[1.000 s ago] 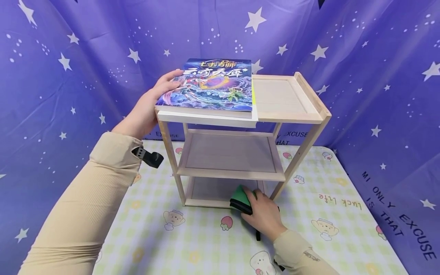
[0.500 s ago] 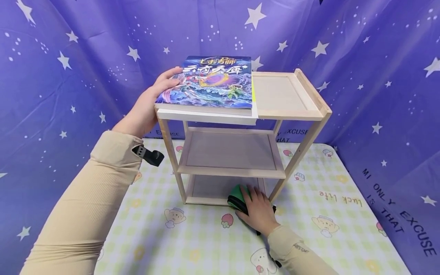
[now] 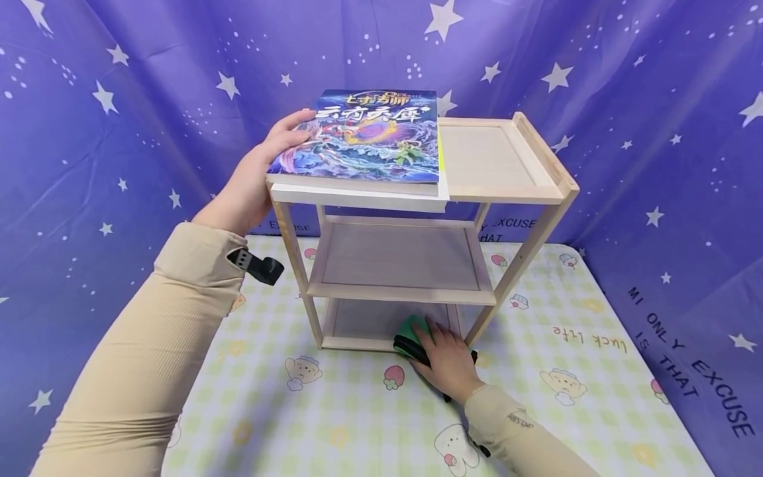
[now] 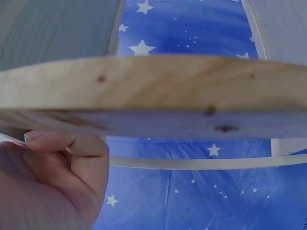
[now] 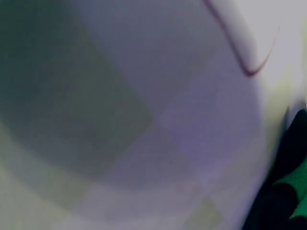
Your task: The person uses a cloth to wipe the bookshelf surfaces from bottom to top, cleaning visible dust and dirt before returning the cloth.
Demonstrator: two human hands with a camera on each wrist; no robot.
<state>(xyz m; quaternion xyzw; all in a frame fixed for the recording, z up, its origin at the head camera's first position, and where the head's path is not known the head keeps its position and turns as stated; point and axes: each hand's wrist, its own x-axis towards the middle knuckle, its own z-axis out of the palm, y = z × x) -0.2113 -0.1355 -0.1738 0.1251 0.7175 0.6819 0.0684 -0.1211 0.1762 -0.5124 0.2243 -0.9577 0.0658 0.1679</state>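
A small three-tier wooden shelf [image 3: 402,293] stands on the table. Two stacked items lie on its top left: a blue illustrated book [image 3: 363,149] over a white one [image 3: 357,197]. My left hand [image 3: 253,172] grips the shelf's upper left side, fingers reaching onto the book; in the left wrist view its thumb [image 4: 50,141] is tucked below the wooden side rail [image 4: 158,84]. At the lowest tier's front right, my right hand [image 3: 450,364] holds a green and black pouch-like item [image 3: 411,328], fingers over its top. The right wrist view shows only its edge [image 5: 300,191].
A checked cloth with cartoon prints covers the table [image 3: 250,411]. Purple star-patterned curtains [image 3: 179,86] hang behind and on both sides. The shelf's top right end has a raised wooden rail [image 3: 545,156]; the right front post [image 3: 518,258] stands beside the right hand.
My right hand has shifted slightly up and left with the green and black item against the lowest tier. The left hand stays on the shelf; the view has tilted slightly down.
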